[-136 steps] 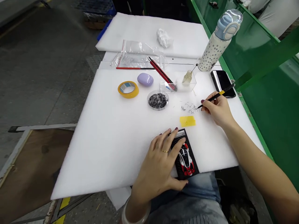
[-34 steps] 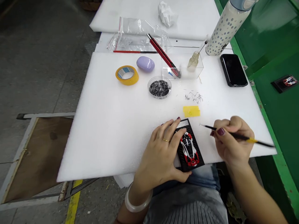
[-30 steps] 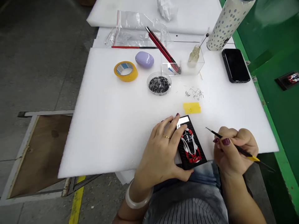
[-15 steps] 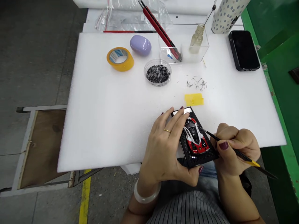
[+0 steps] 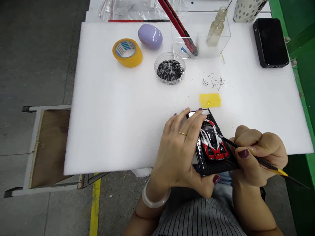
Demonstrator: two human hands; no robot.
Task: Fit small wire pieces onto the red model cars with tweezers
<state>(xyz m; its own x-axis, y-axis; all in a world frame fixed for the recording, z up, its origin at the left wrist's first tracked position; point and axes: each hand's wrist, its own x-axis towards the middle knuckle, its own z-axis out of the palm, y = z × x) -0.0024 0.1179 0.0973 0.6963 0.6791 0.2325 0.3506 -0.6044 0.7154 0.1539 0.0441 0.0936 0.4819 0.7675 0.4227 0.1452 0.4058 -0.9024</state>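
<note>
A red, white and black model car (image 5: 213,141) sits on a black textured base (image 5: 209,170), tilted near the front edge of the white foam board. My left hand (image 5: 178,150) grips this base, fingers over its left and far side, thumb at the near edge. Between the thumb and fingers of my right hand (image 5: 258,155) is a thin black brush-like tool (image 5: 230,142) with a yellow band; its fine tip is over the car's right side. Just beyond the base lies a piece of yellow tape (image 5: 210,100), with scattered short black strands (image 5: 215,82) behind it.
On the foam board (image 5: 110,131) are a dish of black strands (image 5: 170,69), a tape roll (image 5: 127,52), a purple rounded object (image 5: 150,36), a clear box (image 5: 201,49) with a red cutter (image 5: 178,24) and glass bottle (image 5: 216,28), and a black device (image 5: 270,42).
The camera view has shifted, so the board's objects sit higher and the hands farther right. The tool tip seems to reach slightly further over the car. Both hands keep their holds.
</note>
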